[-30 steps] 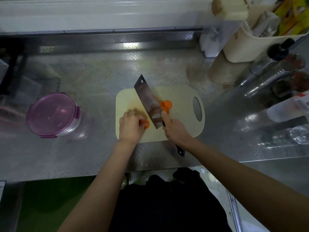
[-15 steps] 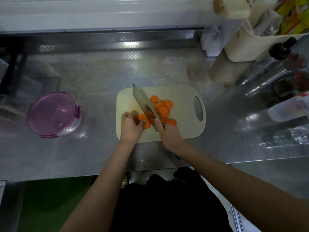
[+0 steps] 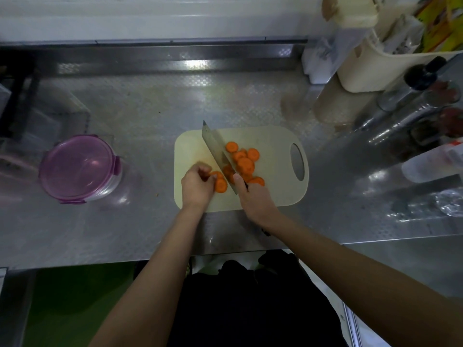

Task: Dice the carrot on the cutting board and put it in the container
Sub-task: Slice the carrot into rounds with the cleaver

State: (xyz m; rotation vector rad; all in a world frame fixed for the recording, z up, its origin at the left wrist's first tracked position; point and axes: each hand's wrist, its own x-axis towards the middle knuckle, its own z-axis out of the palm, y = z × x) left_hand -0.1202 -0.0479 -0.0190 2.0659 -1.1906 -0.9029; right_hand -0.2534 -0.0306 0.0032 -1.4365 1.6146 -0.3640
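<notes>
Orange rounds (image 3: 244, 164) now lie heaped on the cutting board (image 3: 273, 141) right of the cleaver (image 3: 216, 151), which the right hand (image 3: 255, 201) grips and has dropped beside the carrot stub (image 3: 220, 182) the left hand (image 3: 198, 186) pinches; only slices so far, the lidded container (image 3: 80, 169) well apart on the surface (image 3: 150, 116).

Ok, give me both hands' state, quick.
Left hand: holding the carrot piece down.
Right hand: gripping the cleaver.

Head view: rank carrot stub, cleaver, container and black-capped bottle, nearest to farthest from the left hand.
1. Carrot stub: held in the left hand.
2. Cleaver: just beyond the stub, rightward.
3. Container: off to the left.
4. Black-capped bottle: far right, at the back.
</notes>
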